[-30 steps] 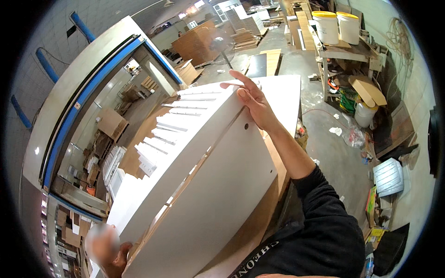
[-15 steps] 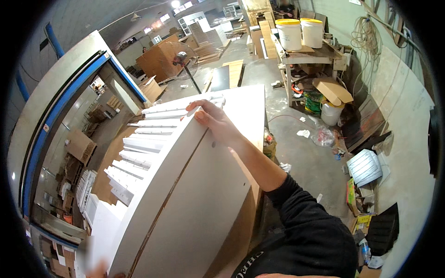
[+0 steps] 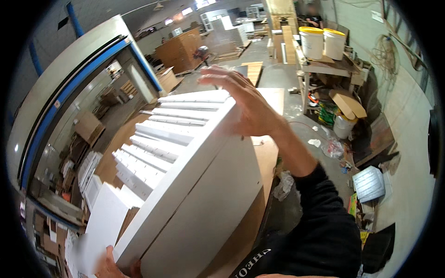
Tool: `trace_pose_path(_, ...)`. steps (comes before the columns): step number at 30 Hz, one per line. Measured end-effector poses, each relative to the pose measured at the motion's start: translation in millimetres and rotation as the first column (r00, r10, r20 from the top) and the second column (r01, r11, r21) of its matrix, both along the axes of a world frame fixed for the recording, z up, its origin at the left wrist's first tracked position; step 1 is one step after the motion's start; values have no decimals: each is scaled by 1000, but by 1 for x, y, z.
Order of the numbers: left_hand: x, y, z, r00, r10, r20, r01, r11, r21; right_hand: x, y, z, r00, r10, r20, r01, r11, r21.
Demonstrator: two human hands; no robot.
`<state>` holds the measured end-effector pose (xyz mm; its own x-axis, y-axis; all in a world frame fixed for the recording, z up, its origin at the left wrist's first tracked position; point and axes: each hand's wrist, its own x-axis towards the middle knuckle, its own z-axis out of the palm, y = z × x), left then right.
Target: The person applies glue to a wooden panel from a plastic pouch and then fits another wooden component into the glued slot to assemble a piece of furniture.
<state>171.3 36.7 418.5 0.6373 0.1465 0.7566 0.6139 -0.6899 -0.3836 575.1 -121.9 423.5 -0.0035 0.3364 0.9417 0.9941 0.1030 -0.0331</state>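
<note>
A long white panel (image 3: 208,194) with a dark groove along its face stands tilted on its edge before me. My left hand (image 3: 111,266), partly cut off by the lower border, grips its near end, with fingers showing on either side of the corner. At the panel's far upper corner is my right hand (image 3: 248,99). Its fingers stretch out past the edge, apart from one another, while the palm side is near or against the panel; the thumb is hidden. Several white strips (image 3: 162,127) lie in a row left of the panel, beside a flat white board (image 3: 104,215).
A brown work surface (image 3: 241,231) lies under the panel. Two white buckets with yellow lids (image 3: 311,44) stand on a bench at the right. A blue-edged frame (image 3: 34,125) rises at the left. Crumpled plastic (image 3: 283,185) and litter lie on the floor. Another person (image 3: 314,18) is far back.
My right hand has gone from gripping the panel's upper corner to stretched, spread fingers. More of my left hand shows at the near end. The whole view has shifted.
</note>
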Motion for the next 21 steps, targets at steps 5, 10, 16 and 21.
trace_pose_path(5, 18, -8, -10, 972, 83, 221, -81, 997, -16, -45, 14, -2, 995, 64, 72, -23, 881, -472)
trace_pose_path(10, 17, -14, -11, 969, 65, 239, -71, 997, 16, -50, 22, -18, 991, -34, 128, 54, 986, -158)
trace_pose_path(16, 4, -1, -17, 975, -51, 215, 27, 993, 116, -56, 34, -27, 985, -131, 108, 118, 986, 118)
trace_pose_path(21, 2, 16, -23, 972, -145, 186, 103, 971, 217, -60, 42, -30, 991, -133, 26, 128, 981, 147)
